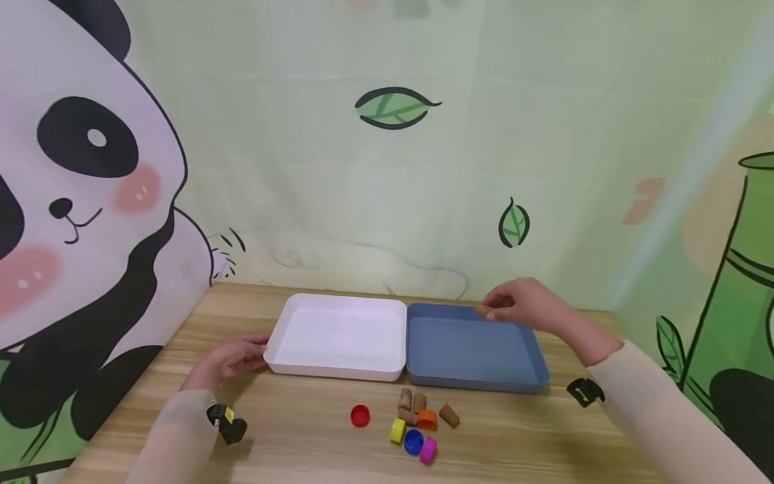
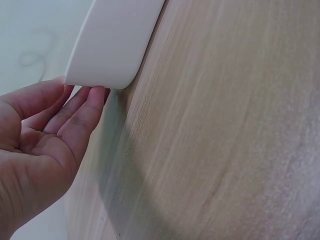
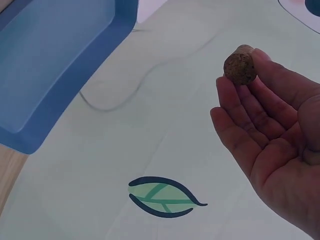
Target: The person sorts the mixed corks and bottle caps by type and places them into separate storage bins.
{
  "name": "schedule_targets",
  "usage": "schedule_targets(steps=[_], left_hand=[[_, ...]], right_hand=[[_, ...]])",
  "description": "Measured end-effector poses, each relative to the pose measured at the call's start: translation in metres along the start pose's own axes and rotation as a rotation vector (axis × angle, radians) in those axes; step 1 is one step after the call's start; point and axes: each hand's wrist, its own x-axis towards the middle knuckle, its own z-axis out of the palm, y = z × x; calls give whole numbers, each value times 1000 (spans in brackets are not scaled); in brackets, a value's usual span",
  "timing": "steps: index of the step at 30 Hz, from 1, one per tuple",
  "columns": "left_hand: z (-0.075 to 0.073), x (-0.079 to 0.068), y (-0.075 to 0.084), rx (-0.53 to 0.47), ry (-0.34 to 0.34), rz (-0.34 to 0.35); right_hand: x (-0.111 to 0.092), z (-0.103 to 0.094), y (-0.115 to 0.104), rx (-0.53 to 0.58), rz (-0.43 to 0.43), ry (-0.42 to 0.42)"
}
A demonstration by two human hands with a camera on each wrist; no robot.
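My right hand [image 1: 525,304] pinches a cork [image 3: 240,69] between thumb and fingertips. It is raised over the far edge of the blue tray [image 1: 478,353]. In the right wrist view, the cork's round end faces the camera. At the left, my left hand [image 1: 228,359] holds the short side of the white tray [image 1: 345,336]; in the left wrist view the thumb is at the rim and the fingertips lie against the outer wall. In front of the trays lie several corks [image 1: 449,415] and red [image 1: 359,415], yellow [image 1: 397,430], orange [image 1: 427,420], blue [image 1: 414,441] and magenta [image 1: 428,450] caps.
The two trays stand side by side on a wooden table [image 1: 290,430], close to its back edge. Behind it hangs a cloth backdrop [image 1: 302,168] printed with a panda and leaves. Both wrists carry small black mounts.
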Motion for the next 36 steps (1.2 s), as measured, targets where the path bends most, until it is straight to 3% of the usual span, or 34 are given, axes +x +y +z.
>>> schedule_targets(steps=[11, 19, 27, 36], left_hand=[[2, 1, 1, 24, 37, -11], [0, 3, -2, 32, 2, 6], [-2, 3, -3, 20, 26, -9], [-3, 2, -1, 32, 4, 1]], right_hand=[[14, -11, 1, 70, -14, -17], [30, -26, 5, 41, -20, 3], [41, -41, 9, 61, 14, 28], [52, -49, 14, 72, 53, 43]])
